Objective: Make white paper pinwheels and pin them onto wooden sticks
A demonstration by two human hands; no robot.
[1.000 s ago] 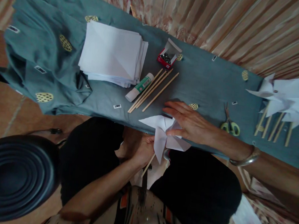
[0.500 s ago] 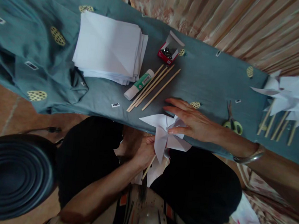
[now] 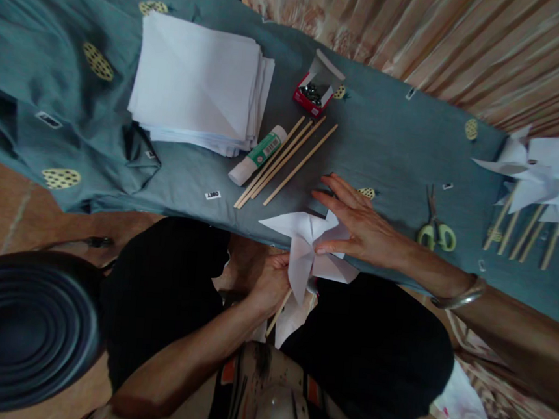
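Observation:
A white paper pinwheel [image 3: 302, 254] on a thin wooden stick [image 3: 276, 317] is held over my lap, at the table's near edge. My left hand [image 3: 271, 284] is closed around the stick just under the blades; part of its fingers is hidden behind the paper. My right hand [image 3: 356, 223] hovers over the pinwheel's right side with its fingers spread. Its thumb lies at the blades near the centre, and I cannot tell whether it presses on them. A silvery bracelet [image 3: 458, 295] circles the right wrist.
On the teal cloth [image 3: 402, 155] lie a stack of white paper [image 3: 197, 78], a glue stick [image 3: 258, 155], several wooden sticks [image 3: 300, 166], an open red box of small metal pieces [image 3: 313, 95], scissors [image 3: 435, 229] and finished pinwheels [image 3: 541, 174]. A dark round stool [image 3: 24, 330] stands at left.
My right hand's fingers have lifted and spread a little over the pinwheel. My left hand keeps its hold on the stick. The view has shifted slightly.

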